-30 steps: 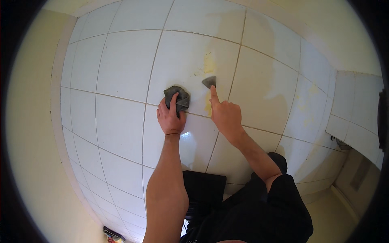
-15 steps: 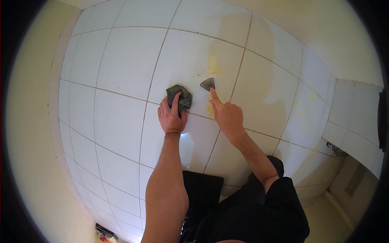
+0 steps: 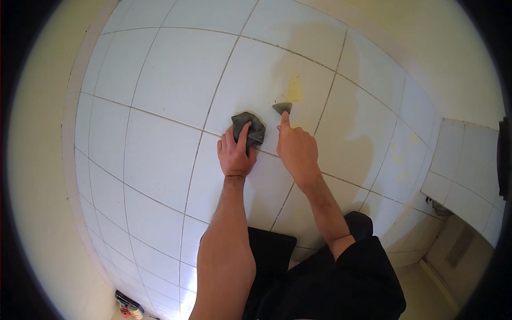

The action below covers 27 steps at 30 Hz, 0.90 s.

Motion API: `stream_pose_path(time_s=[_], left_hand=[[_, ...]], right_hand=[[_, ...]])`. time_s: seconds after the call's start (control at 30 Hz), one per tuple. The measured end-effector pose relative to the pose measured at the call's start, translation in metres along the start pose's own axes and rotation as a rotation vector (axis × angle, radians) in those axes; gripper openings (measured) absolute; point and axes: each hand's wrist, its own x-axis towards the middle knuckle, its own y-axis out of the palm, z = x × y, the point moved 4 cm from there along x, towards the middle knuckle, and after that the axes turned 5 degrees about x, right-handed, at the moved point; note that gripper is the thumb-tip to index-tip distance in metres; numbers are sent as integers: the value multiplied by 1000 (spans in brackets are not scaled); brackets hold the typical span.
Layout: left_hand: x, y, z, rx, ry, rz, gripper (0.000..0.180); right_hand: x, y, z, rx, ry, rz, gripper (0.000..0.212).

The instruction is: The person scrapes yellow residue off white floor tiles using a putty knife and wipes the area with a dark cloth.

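My left hand (image 3: pixel 236 157) is closed on a dark grey folded cloth (image 3: pixel 248 127) and presses it against the white tiles (image 3: pixel 162 74). To its right, my right hand (image 3: pixel 298 156) grips a scraper (image 3: pixel 282 108) with a fan-shaped grey blade. My index finger stretches along the scraper toward the blade, and the fist hides its handle. The blade lies at the lower edge of a yellow stain (image 3: pixel 295 88) on the same tile. A few dark specks sit just left of that stain.
Fainter yellow marks (image 3: pixel 396 152) show on tiles at the right. A tiled ledge (image 3: pixel 458 154) juts out at the far right, with a dark fitting (image 3: pixel 438 207) under it. Cream walls (image 3: pixel 45 160) border the tiles. Bottles or similar items (image 3: pixel 129 306) stand at the lower left.
My right hand has pushed the scraper up to the yellow stain and turned its blade somewhat. The left hand stays on the cloth. The whole view has shifted slightly.
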Motion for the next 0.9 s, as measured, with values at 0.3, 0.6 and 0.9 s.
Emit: stream_pose_path(time_s=[0.3, 0.6, 0.9], left_hand=[[-1, 3, 3, 13, -6, 27, 71], [3, 6, 2, 4, -5, 30, 68], [-1, 6, 5, -8, 1, 34, 69]], right_hand=[[10, 7, 19, 17, 12, 87, 41], [2, 7, 18, -5, 41, 88, 58], [0, 22, 18, -53, 3, 60, 68]])
